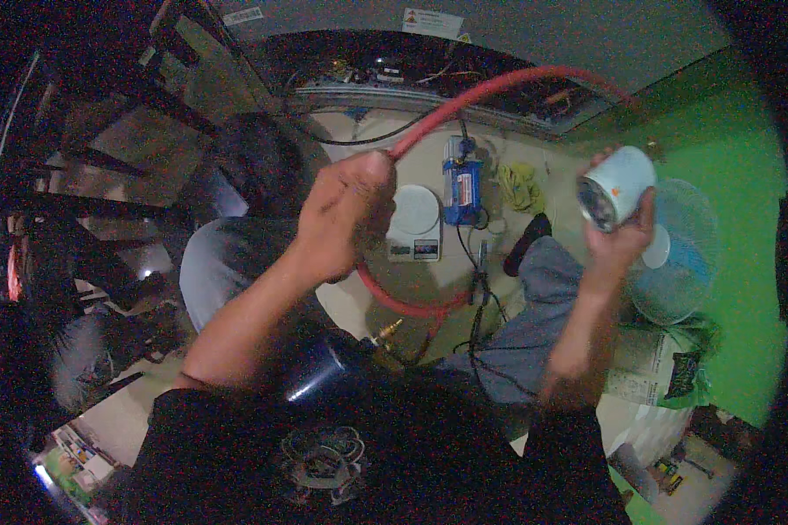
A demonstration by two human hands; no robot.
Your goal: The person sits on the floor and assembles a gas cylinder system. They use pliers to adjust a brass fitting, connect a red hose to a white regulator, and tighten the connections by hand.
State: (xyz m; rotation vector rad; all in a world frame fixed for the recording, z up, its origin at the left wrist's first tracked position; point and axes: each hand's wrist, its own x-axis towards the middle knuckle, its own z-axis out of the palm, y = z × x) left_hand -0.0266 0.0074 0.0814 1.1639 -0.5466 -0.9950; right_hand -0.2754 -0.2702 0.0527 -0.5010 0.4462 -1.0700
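Note:
My left hand (346, 214) is closed round a red hose (499, 85) in the middle of the view. The hose arches up and right past the hand, and another length loops below it near the floor. At the right, my right hand (617, 241) grips a white cylindrical can (629, 179). Its recessed, dark metallic end is tilted toward me, and a small orange mark shows on its side. Close to my body lies a shiny dark cylinder (328, 372) with a brass fitting (390, 331) near it.
On the floor stand a white digital scale (414, 214) and a blue device (462, 185) with black cables. A yellow-green cloth (518, 185) lies beside them. An open appliance base (394, 79) spans the back. A fan (678, 276) stands by the green wall (744, 219).

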